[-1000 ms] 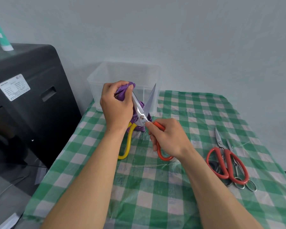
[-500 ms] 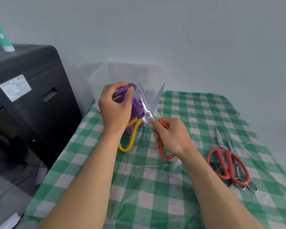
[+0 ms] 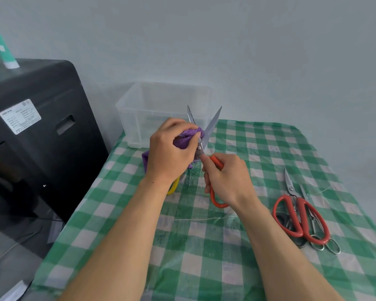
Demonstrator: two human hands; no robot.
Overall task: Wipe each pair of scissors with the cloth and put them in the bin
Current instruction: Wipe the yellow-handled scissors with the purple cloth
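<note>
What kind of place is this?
Probably an office or workroom: a black office machine stands beside a green-checked table set against a plain wall, with a clear plastic bin on it.

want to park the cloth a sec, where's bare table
Free: the far right of the green checked tablecloth, between the clear plastic bin and the red-handled scissors heap; the near strip between the forearms. Crowded: in front of the bin, where left hand and right hand work the open yellow-and-orange-handled scissors.
</note>
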